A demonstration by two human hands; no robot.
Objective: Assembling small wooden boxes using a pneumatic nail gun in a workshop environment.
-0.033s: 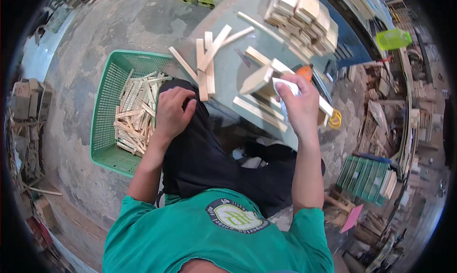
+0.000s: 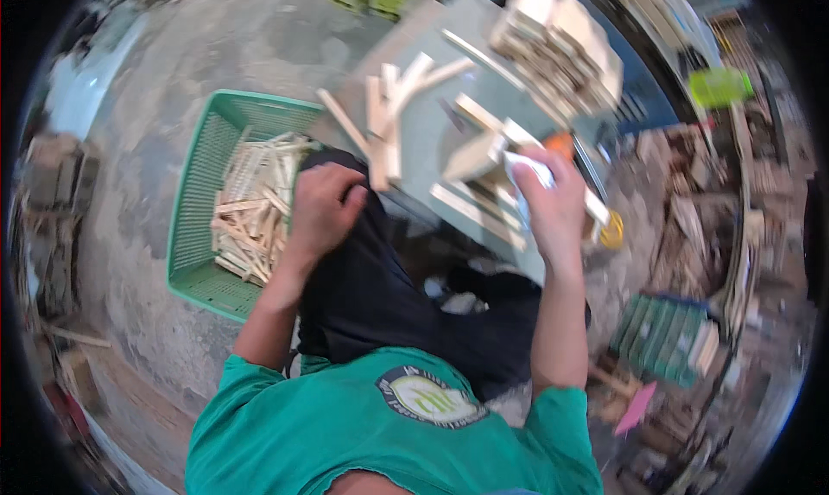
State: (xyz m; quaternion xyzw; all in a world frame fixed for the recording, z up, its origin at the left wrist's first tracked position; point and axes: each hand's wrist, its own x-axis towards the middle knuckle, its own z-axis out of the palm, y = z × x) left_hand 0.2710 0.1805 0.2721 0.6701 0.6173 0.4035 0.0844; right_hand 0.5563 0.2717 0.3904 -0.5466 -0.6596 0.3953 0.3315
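Observation:
My left hand (image 2: pixel 326 210) rests on my left thigh beside the green basket, fingers loosely bent, thumb apart and nothing in them. Over the right part of the grey work table (image 2: pixel 432 98), my right hand (image 2: pixel 553 203) pinches a white, bluish-edged thing (image 2: pixel 528 168), too blurred to name. Just left of it stands a pale wooden block (image 2: pixel 473 155) next to a wooden strip (image 2: pixel 480 113). More strips (image 2: pixel 479 214) lie along the table's near edge. Partly hidden behind my right hand is an orange tool (image 2: pixel 560 142).
A green plastic basket (image 2: pixel 192 197) of thin wood sticks (image 2: pixel 250 210) stands at my left. Crossed strips (image 2: pixel 380 132) lie on the table's left side, and wooden blocks (image 2: pixel 561 37) are piled at the back. A yellow coil (image 2: pixel 611 229) hangs by the right edge; a green crate (image 2: pixel 661 335) stands lower right.
The whole view has shifted slightly and blurred, with the table and basket sitting a little further right in it. Both hands keep nearly the same pose.

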